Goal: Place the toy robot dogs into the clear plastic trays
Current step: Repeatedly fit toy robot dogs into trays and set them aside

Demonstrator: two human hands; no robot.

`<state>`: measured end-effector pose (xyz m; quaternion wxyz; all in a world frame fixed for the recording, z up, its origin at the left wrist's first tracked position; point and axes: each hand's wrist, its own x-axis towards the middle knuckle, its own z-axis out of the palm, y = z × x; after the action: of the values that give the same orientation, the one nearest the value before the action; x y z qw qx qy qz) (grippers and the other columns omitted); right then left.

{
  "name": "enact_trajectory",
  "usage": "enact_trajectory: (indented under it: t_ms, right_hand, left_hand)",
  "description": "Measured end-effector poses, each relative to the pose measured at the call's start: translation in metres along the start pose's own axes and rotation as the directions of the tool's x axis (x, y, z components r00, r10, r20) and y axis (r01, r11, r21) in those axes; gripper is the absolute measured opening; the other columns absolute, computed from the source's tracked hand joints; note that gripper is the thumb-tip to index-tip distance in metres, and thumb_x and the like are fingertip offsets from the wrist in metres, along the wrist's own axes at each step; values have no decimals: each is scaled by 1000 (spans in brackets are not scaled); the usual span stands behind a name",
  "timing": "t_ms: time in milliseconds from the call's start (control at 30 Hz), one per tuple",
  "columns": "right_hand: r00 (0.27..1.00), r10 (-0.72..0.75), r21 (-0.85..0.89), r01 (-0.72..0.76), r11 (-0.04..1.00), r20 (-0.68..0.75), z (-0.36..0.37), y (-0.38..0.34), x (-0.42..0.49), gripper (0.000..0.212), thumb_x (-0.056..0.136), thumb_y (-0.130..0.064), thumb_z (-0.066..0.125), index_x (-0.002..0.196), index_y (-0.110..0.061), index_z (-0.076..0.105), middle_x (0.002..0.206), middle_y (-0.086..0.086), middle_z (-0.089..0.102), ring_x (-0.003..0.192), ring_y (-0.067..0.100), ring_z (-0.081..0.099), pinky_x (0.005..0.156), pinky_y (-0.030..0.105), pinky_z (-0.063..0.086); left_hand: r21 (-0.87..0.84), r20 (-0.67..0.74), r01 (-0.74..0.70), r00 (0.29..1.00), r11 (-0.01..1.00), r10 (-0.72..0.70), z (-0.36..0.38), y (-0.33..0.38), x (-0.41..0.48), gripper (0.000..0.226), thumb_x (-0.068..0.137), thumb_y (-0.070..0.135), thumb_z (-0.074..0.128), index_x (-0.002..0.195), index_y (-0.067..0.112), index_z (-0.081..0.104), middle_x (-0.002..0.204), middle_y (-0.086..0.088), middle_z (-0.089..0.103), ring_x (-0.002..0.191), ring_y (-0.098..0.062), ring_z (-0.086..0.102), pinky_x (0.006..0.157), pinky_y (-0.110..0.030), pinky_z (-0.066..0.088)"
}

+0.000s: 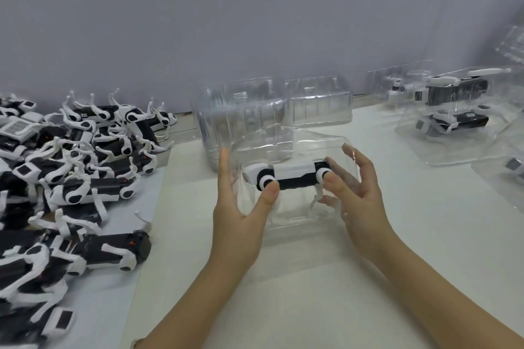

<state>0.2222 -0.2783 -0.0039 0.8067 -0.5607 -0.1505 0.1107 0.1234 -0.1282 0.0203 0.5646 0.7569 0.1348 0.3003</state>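
The toy robot dog (289, 178) lies on its side inside the clear tray (312, 141), its black-and-white body running across the tray between the two hands. The left hand (241, 201) stands at the tray's left end. Its fingers are straight and upright along the tray wall, and its thumb presses on the round joint at the dog's left end. The right hand (358, 193) is at the tray's right end. Its fingers are spread and only lightly bent, partly seen through the plastic, and one fingertip presses on the round joint at the dog's right end. Neither hand is closed into a fist, and both are held apart with the dog between them. The dog's white legs point down into the tray's lower part, blurred by the plastic.

The tray sits on or just above a white surface (312, 286); which of the two cannot be told. Just behind the tray stands a stack of empty trays (243, 113), with another empty tray (320, 102) beside it. Well to the left of the tray lies a heap of loose dogs (73, 178), tangled together on a paler grey sheet (113, 309). Well to the right of the tray are filled trays (450, 110), each with a dog inside. A plain grey-blue wall (255, 8) rises behind the tray, at the surface's far edge.
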Motion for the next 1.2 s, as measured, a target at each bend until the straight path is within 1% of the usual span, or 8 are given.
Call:
enact_trajectory:
  t_ms: [133,267,533,767,867,967,1067,1200]
  right_hand:
    - [947,312,350,-320,880,79,0,-7,6,47,80,-40,71,125,-32,60,113,4,72,94,29,72,71,45,58]
    - [849,464,587,-516,624,253,5,-10,8,50,88,-45,58,106,-1,74,108,20,68,84,38,70,75,49,59]
    - [749,459,616,-658,432,478,15,-7,-8,50,74,-33,71,108,3,70,106,25,69,88,43,71,72,50,59]
    - [784,454,602,-618,507,422,22,-1,-13,35,58,-18,91,75,7,72,66,17,68,58,30,69,53,30,57]
    - [796,503,614,-590,524,336,14,7,-12,31,95,-17,55,80,5,71,61,16,67,56,27,69,50,35,58]
    - [804,416,656,-590,470,425,15,0,-7,45,95,-38,52,93,4,69,70,17,69,59,28,68,58,37,58]
    - [900,298,530,-430,731,318,3,-2,8,58,73,-46,77,112,-4,69,89,16,71,71,31,69,62,37,57]
    - [985,146,419,-173,891,97,-16,-13,20,37,85,-43,62,122,-47,61,109,-1,71,84,30,71,66,38,58]
  left_hand:
    - [-49,180,-153,971,987,159,-17,37,19,78,72,79,58,142,51,36,140,44,35,135,13,33,109,-15,30]
    - [-330,144,-193,957,924,252,-27,50,43,29,88,36,60,115,32,69,124,6,67,122,-18,58,100,-35,46]
    - [145,347,-234,922,961,172,17,48,40,53,72,32,84,114,47,56,111,26,57,102,10,53,84,-6,43]
    - [264,333,-426,882,865,333,42,66,31,44,69,28,81,111,22,69,98,12,66,85,-2,60,75,-20,51]
    - [271,293,-478,868,836,401,45,64,30,37,71,26,74,107,18,72,90,5,70,84,-12,63,76,-33,53]
    - [140,296,-339,911,930,287,36,52,33,40,74,26,77,112,32,70,96,16,71,93,-2,65,80,-23,55]
    - [14,406,-118,908,993,102,14,36,42,58,78,9,76,115,51,61,110,28,67,111,4,61,90,-20,53]
    - [-361,187,131,980,923,-66,-14,17,49,29,94,6,55,119,21,64,117,5,71,115,-16,64,102,-33,49]
